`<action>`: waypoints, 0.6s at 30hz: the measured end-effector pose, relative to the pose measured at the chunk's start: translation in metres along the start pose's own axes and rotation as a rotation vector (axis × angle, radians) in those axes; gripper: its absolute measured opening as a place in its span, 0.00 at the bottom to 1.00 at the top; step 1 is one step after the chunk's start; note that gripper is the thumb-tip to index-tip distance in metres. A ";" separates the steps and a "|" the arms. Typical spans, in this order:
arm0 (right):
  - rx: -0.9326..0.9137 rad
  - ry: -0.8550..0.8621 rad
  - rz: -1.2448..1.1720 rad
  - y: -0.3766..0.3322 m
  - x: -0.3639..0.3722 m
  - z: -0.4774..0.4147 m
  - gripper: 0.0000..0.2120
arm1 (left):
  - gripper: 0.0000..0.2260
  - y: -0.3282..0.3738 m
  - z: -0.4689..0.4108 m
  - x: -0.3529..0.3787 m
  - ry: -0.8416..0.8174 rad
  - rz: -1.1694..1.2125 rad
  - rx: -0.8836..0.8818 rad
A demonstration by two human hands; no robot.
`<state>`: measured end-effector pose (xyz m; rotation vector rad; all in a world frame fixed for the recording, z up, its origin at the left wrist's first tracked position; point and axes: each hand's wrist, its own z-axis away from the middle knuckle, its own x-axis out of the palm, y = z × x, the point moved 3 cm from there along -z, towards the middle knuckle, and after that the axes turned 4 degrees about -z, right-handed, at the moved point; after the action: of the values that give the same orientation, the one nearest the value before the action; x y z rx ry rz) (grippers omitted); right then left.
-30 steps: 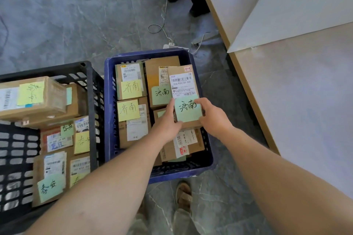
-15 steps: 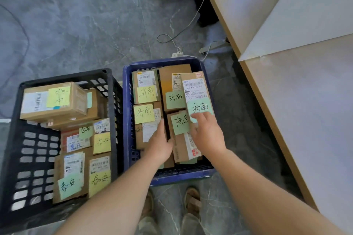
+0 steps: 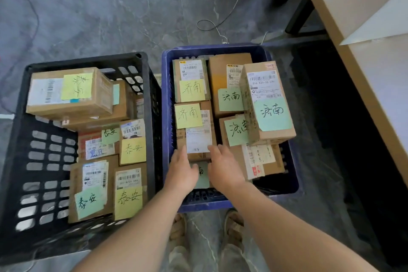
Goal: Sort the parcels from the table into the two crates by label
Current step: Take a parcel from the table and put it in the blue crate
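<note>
Fingers (image 3: 182,156) of L hand (image 3: 182,175): straight, close together, holding nothing. Tips rest on the near edge of the mid-left parcel (image 3: 195,137) in the blue crate (image 3: 166,104). Fingers (image 3: 215,150) of R hand (image 3: 225,169): also extended, no grip. Tips touch the same parcel's near-right corner, by its white shipping label. Both hands lie palm-down inside the crate, at its near end. Betw. them a green note (image 3: 202,175) on a lower carton shows, partly hidden.

Mid-left parcel: brown carton, lying flat in the crate's L column, w/ yellow note (image 3: 188,116) on its far half and white label on its near half. Just behind it lies a 2nd carton w/ a yellow note. R column: two cartons w/ green notes. The top parcel (image 3: 268,104), w/ barcode label and large green note, lies on these and reaches the crate's R wall.

Black crate (image 3: 88,60): just beside the blue crate's L wall; touching or not, cannot tell. It holds cartons w/ yellow and green notes. Big carton (image 3: 70,93) is stacked on another at the far end.

Both crates stand on the grey floor (image 3: 99,6). Tabletop (image 3: 379,77): to the R, pale surface w/ wood-coloured edge. White cable (image 3: 220,17) lies on the floor beyond the blue crate. Sandalled feet (image 3: 234,225) stand at the crate's near side.
</note>
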<state>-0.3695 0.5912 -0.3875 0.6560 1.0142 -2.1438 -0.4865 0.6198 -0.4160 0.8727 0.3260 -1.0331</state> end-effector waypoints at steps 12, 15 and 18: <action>0.185 -0.025 0.117 0.000 0.022 -0.034 0.23 | 0.30 -0.001 -0.015 0.014 0.016 0.168 -0.074; 0.178 -0.041 0.044 0.000 0.025 -0.034 0.24 | 0.32 -0.001 -0.012 0.011 0.015 0.242 -0.065; 0.171 -0.098 -0.078 0.001 0.024 -0.034 0.28 | 0.32 -0.002 -0.008 0.007 -0.014 0.252 -0.083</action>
<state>-0.3792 0.6097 -0.4243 0.5924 0.8226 -2.3261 -0.4833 0.6212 -0.4264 0.8082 0.2384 -0.7871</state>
